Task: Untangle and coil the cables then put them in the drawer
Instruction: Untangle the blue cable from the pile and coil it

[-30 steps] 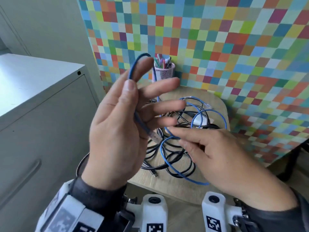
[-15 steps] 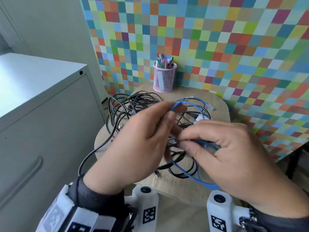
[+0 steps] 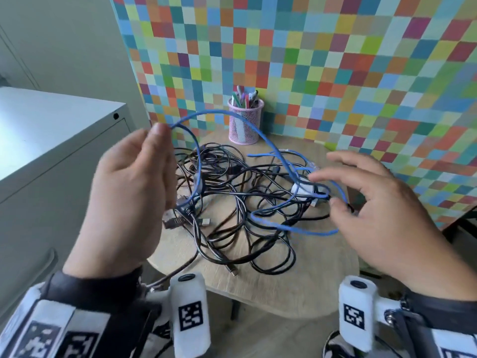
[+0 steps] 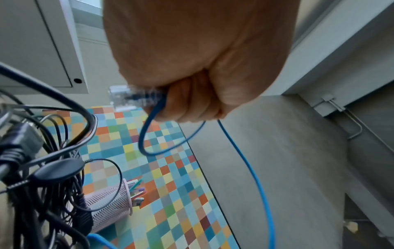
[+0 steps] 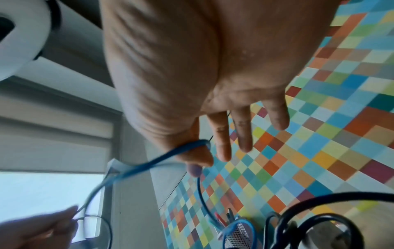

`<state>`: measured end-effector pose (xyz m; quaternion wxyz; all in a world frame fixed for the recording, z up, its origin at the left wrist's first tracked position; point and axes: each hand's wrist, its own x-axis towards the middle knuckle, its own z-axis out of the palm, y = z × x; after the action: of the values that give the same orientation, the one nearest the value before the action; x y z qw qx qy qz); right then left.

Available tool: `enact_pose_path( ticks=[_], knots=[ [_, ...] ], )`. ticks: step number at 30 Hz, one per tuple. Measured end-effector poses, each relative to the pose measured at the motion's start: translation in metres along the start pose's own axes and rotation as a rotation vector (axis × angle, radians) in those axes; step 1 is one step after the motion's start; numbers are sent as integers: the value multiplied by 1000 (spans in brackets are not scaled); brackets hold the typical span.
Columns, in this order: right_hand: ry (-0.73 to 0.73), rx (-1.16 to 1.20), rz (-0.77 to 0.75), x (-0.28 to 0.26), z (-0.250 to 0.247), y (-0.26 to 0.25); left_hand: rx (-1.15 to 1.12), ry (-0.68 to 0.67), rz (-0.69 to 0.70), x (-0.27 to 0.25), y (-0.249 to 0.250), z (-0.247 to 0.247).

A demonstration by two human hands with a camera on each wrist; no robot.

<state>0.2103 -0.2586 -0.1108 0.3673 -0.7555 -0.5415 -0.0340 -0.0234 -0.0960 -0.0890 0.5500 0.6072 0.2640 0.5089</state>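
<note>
A thin blue network cable [image 3: 206, 112] arcs between my two hands above a tangle of black cables [image 3: 232, 200] on the small wooden table [image 3: 284, 293]. My left hand [image 3: 157, 140] is raised at the left and grips the cable near its clear plug [image 4: 125, 97], fingers curled round it. At the right, my right hand [image 3: 334, 195] pinches the same blue cable [image 5: 149, 163] between thumb and forefinger, its other fingers straight. More blue loops lie across the black tangle. A white adapter [image 3: 302, 188] sits among the cables.
A pink mesh pen cup [image 3: 245, 125] stands at the table's back edge against the chequered wall panel [image 3: 335, 73]. A grey metal cabinet [image 3: 51, 140] stands close on the left, its front closed. Bare floor shows below the table's near edge.
My hands were close together over the tangle; they have moved apart. The left hand rose to the left and the right went right, drawing the blue cable into a wide arc.
</note>
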Motion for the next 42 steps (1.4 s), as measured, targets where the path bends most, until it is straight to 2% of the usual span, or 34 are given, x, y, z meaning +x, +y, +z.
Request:
enact_pose_path(
  ticks=[2, 5, 8, 11, 14, 17, 20, 23, 27, 29, 31, 34, 38, 40, 42],
  knots=[
    [36, 44, 77, 0, -1, 6, -24, 41, 3, 3, -1, -3],
    [44, 84, 150, 1, -4, 11, 31, 13, -9, 2, -6, -1],
    [13, 34, 114, 2, -2, 5, 144, -57, -37, -3, -10, 7],
    [104, 102, 72, 2, 0, -3, 344, -112, 15, -11, -6, 19],
    [214, 305, -75, 1, -2, -16, 513, -157, 89, -20, -1, 34],
    [172, 565, -210, -4, -6, -38, 647, -169, 130, -27, 0, 44],
    [65, 832, -201, -7, -6, -56, 742, -146, 183, -31, -2, 47],
    [14, 906, -119, -8, -1, -60, 767, -117, 238, -31, -2, 48],
    [67, 878, -2, -9, 10, -61, 673, -93, 297, -31, -2, 47],
    [-19, 969, 44, -11, 11, -64, 569, -107, 301, -30, -2, 46],
    [-92, 1042, 83, -11, 9, -66, 380, -154, 234, -30, -1, 44],
    [-55, 1032, 107, -9, 3, -56, 133, -352, 35, -28, 3, 35],
    [82, 827, -2, -5, -1, -46, 169, -676, -132, -31, 3, 30],
    [119, 766, -13, -5, 0, -43, 107, -735, -192, -32, 2, 31],
    [81, 779, 7, -5, 0, -46, -53, -738, -213, -31, 3, 30]
  ],
)
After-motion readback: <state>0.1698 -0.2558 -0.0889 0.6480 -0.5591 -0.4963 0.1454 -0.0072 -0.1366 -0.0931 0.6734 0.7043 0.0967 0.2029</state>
